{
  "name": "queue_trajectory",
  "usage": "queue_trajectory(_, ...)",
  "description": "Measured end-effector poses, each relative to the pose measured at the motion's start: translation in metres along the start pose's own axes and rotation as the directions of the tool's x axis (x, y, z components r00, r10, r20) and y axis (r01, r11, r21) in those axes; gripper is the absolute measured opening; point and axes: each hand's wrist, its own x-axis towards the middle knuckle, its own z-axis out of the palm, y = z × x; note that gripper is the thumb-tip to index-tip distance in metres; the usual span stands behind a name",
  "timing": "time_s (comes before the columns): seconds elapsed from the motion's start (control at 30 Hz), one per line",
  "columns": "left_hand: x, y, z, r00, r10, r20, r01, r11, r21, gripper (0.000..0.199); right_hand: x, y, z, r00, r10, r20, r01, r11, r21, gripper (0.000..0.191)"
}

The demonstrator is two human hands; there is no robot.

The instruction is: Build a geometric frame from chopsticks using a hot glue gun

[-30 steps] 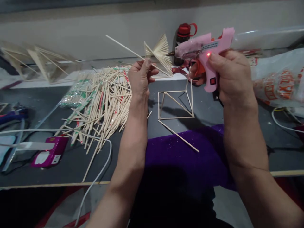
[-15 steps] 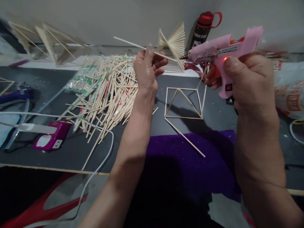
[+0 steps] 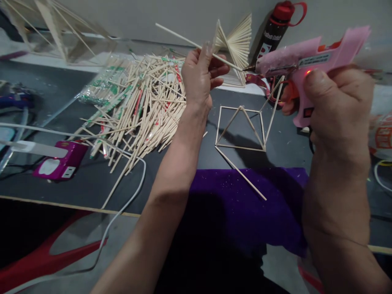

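Between thumb and fingers, my left hand (image 3: 200, 75) pinches a thin wooden stick (image 3: 177, 36), raised above the table. My right hand (image 3: 332, 92) is wrapped round a pink glue gun (image 3: 294, 61) with a lit red light. The gun's nozzle meets or nearly meets the stick's right end; I cannot tell whether they touch. Below both hands, a frame of joined wooden sticks (image 3: 240, 147) lies on the dark table, with two sticks rising at its right side. A loose-looking stick (image 3: 245, 177) runs from the frame's near left corner over a purple cloth (image 3: 220, 183).
A large heap of wooden sticks (image 3: 159, 106) lies left of my arm, beside a plastic-wrapped bundle (image 3: 107, 81). A fanned stick model (image 3: 235, 45) and a dark bottle (image 3: 271, 34) stand at the back. A magenta power socket (image 3: 63, 159) and white cable (image 3: 142, 179) are at left.
The view has shifted a little, so hands and glue gun appear farther right and higher. My left hand still holds the stick, its right end still at the nozzle.
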Motion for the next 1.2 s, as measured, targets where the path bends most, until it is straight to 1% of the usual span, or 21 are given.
queue_trajectory(0.1,0.001,-0.001,-0.001,1.0,0.003,0.002,-0.003,0.999,0.038,0.039,0.0,0.0,0.0,1.0,0.014,0.002,-0.014,1.0,-0.009,0.031)
queue_trajectory(0.2,-0.001,0.001,-0.001,1.0,-0.012,0.009,0.011,0.999,0.04,0.042,-0.001,-0.001,-0.001,1.0,0.013,0.02,-0.012,0.999,-0.029,0.035)
queue_trajectory(0.4,-0.002,0.004,-0.001,0.997,-0.003,0.079,0.01,0.996,-0.092,0.04,-0.004,-0.005,-0.004,0.998,0.024,0.052,-0.02,0.997,-0.07,0.043)
queue_trajectory(0.47,-0.002,0.003,-0.001,0.998,-0.016,0.065,0.021,0.998,-0.067,0.041,-0.004,-0.006,-0.004,0.999,0.011,0.051,-0.008,0.998,-0.068,0.042)
queue_trajectory(0.53,-0.002,0.002,-0.001,0.999,-0.006,0.052,0.008,0.999,-0.042,0.042,-0.004,-0.007,-0.003,0.999,0.018,0.05,-0.014,0.998,-0.068,0.041)
queue_trajectory(0.67,0.0,-0.001,-0.002,0.997,0.03,0.075,-0.027,0.999,-0.039,0.046,-0.005,-0.008,-0.002,0.998,0.062,0.023,-0.06,0.995,-0.076,0.04)
queue_trajectory(0.8,0.001,-0.002,-0.001,1.0,0.02,0.023,-0.02,0.999,0.028,0.049,-0.006,-0.007,-0.002,0.998,0.064,0.022,-0.062,0.993,-0.102,0.045)
queue_trajectory(0.87,0.001,-0.002,-0.001,1.0,0.022,0.022,-0.023,0.999,0.039,0.05,-0.006,-0.007,-0.002,0.998,0.052,0.036,-0.047,0.991,-0.128,0.047)
queue_trajectory(0.97,0.0,-0.002,-0.002,1.0,0.02,0.018,-0.021,0.997,0.073,0.048,-0.005,-0.008,-0.002,0.997,0.052,0.06,-0.042,0.987,-0.152,0.048)
queue_trajectory(1.07,0.0,-0.002,-0.002,1.0,0.013,0.009,-0.014,0.994,0.107,0.042,-0.005,-0.01,0.0,0.997,0.057,0.043,-0.051,0.99,-0.135,0.045)
queue_trajectory(1.2,0.001,-0.003,-0.002,0.999,0.025,0.021,-0.027,0.996,0.082,0.041,-0.005,-0.009,0.001,0.998,0.05,0.04,-0.045,0.992,-0.114,0.043)
